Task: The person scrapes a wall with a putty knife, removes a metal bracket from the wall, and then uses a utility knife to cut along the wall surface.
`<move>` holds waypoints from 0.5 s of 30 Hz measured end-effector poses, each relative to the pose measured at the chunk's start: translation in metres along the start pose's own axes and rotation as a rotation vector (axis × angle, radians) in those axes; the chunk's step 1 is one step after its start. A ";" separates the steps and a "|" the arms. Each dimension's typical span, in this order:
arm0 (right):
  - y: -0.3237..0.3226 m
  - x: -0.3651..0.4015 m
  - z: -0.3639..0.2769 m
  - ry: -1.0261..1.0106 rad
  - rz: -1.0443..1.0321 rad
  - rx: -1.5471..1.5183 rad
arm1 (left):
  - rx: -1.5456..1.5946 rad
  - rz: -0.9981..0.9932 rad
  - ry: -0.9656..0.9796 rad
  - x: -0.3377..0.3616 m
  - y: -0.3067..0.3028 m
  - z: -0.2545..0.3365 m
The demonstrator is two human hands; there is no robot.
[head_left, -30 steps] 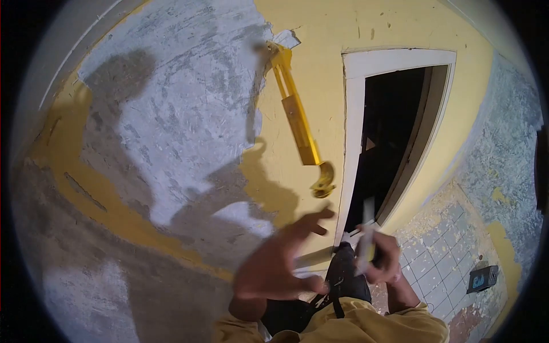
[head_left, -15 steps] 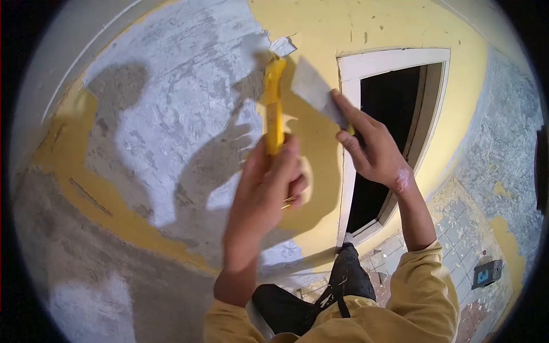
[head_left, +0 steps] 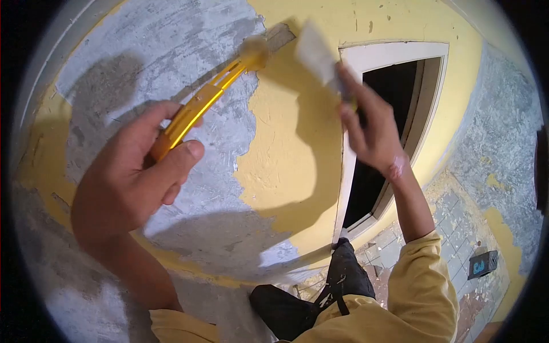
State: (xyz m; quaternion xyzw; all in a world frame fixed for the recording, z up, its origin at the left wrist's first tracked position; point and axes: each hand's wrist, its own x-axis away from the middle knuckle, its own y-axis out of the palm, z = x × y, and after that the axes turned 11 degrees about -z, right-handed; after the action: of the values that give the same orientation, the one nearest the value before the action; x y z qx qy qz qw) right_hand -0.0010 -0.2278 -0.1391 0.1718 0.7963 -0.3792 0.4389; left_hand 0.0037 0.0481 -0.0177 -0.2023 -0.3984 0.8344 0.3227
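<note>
My left hand (head_left: 137, 166) is wrapped round the lower end of a yellow tool (head_left: 200, 106), whose blurred tip points up and right near the ragged edge of the yellow paint (head_left: 280, 154). My right hand (head_left: 374, 126) grips a putty knife (head_left: 317, 54) by its handle. The knife's wide blade is smeared by motion and angles up and left, near the upper left corner of the white frame. Between the two hands lies the wall, part yellow paint and part bare grey plaster (head_left: 211, 34).
A white-framed opening (head_left: 400, 51) with a dark inside stands right of centre. Lower right, a dark box (head_left: 483, 264) with a blue mark sits on the tiled floor (head_left: 452, 228), among scattered flakes. My dark-trousered legs (head_left: 349, 274) show at the bottom.
My left hand has moved left with the yellow tool, which now tilts to the right instead of standing nearly upright. My right hand and the putty knife have shifted slightly upward.
</note>
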 end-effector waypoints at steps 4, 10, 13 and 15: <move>0.020 0.013 0.003 -0.043 -0.192 0.120 | -0.269 0.058 0.085 -0.001 -0.003 0.003; 0.024 0.007 -0.007 0.013 -0.056 0.090 | -0.869 0.472 0.362 0.001 0.021 -0.019; 0.012 -0.011 -0.001 0.136 0.263 0.138 | -0.923 0.542 0.301 0.001 0.026 -0.018; 0.010 -0.011 0.016 -0.099 0.289 0.384 | -0.807 0.461 0.211 0.000 0.023 -0.013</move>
State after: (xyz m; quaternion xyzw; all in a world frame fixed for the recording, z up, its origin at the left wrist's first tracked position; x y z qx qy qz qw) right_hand 0.0201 -0.2324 -0.1401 0.3451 0.6543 -0.4648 0.4866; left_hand 0.0025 0.0444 -0.0434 -0.4783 -0.6003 0.6378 0.0636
